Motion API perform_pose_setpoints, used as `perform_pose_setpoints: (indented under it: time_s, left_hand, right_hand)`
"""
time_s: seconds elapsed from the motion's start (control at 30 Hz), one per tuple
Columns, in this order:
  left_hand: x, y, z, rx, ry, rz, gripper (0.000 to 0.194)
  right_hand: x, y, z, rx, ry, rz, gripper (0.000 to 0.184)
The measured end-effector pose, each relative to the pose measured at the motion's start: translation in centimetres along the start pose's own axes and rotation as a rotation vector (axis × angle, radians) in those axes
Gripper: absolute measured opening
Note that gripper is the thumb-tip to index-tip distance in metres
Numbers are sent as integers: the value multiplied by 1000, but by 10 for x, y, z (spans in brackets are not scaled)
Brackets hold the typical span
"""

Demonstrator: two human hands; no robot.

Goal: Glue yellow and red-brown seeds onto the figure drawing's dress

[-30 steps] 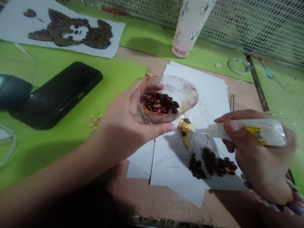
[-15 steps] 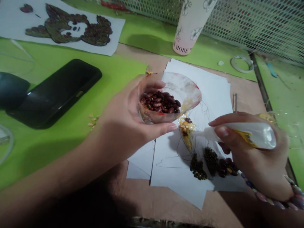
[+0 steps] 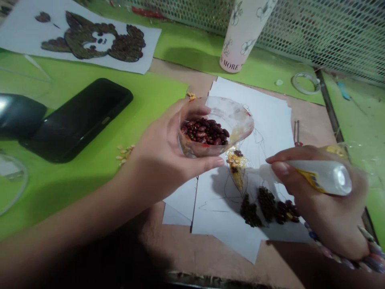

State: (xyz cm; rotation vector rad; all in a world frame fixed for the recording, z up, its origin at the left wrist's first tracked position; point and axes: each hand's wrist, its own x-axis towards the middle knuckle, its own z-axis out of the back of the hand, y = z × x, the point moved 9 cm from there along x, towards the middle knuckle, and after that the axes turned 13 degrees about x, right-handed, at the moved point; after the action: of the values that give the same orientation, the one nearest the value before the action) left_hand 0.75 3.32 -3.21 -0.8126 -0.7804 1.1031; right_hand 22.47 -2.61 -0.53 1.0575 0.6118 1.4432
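Observation:
My left hand is wrapped round a clear plastic cup, tilted over the paper. Dark red beans lie inside it. In my right hand is a white glue bottle with a yellow label, its nozzle pointing left at a drawing on white paper. By the nozzle tip, a pencilled leaf-like shape bears yellow bits and a few dark beans. Lower down, two patches of dark green beans and a cluster of dark red beans lie on the paper.
A black phone lies on the green mat to the left, near yellow kernels. A finished-looking bean picture of an animal is at the back left. A floral tumbler stands before a mesh panel. A tape roll lies right.
The view has shifted slightly, so the phone and bean picture sit a little farther right. Both hands keep their holds; the cup and glue bottle stay almost in place over the paper.

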Motion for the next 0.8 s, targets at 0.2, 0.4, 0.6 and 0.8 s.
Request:
perform_pose_setpoints:
  time_s: [0.2, 0.4, 0.6, 0.8]
  left_hand:
    - [2, 0, -2, -74, 24, -21, 57]
    - [2, -1, -1, -90, 21, -31, 54]
    - [0, 0, 0, -125, 25, -10, 54]
    - [0, -2, 1, -86, 21, -16, 53]
  right_hand:
    - [0, 4, -2, 218, 44, 33, 16]
    - [7, -9, 0, 588, -110, -164, 24]
    - [13, 3, -9, 826, -74, -214, 18]
    - [24, 7, -15, 1004, -128, -161, 34]
